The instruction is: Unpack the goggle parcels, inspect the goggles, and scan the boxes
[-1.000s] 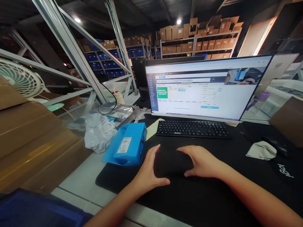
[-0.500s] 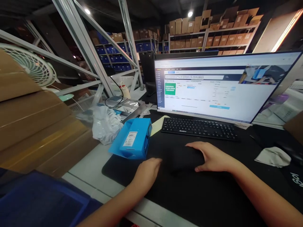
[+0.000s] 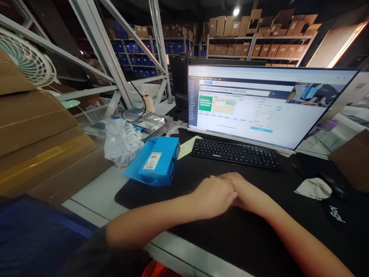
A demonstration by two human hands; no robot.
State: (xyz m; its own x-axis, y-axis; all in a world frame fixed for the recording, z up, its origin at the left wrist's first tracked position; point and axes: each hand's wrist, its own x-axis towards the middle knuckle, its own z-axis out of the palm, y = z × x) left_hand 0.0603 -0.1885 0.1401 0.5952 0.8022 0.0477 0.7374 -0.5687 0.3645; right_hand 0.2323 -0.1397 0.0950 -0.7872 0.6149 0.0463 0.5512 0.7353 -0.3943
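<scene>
My left hand [image 3: 213, 196] is curled and pressed against my right hand [image 3: 242, 189] above the black desk mat [image 3: 190, 221]. What the left fingers close on, if anything, is hidden. Most of my right hand's fingers disappear behind the left, so their shape does not show. Left of both hands, and apart from them, a blue cardboard box [image 3: 165, 157] with a white printed label lies on the mat's edge. Behind the hands stands a black keyboard [image 3: 235, 153].
A lit monitor [image 3: 230, 102] stands behind the keyboard. To the right lie a pale cloth [image 3: 313, 189] and a black mouse [image 3: 334, 186]. A white plastic bag [image 3: 122, 142] sits beside the blue box. Large cartons [image 3: 43, 150] and a blue bin [image 3: 37, 234] flank the desk's left side.
My left hand has moved right and now touches my right hand, which was apart with thumb and fingers spread. The view has shifted slightly; the blue box remains on the mat.
</scene>
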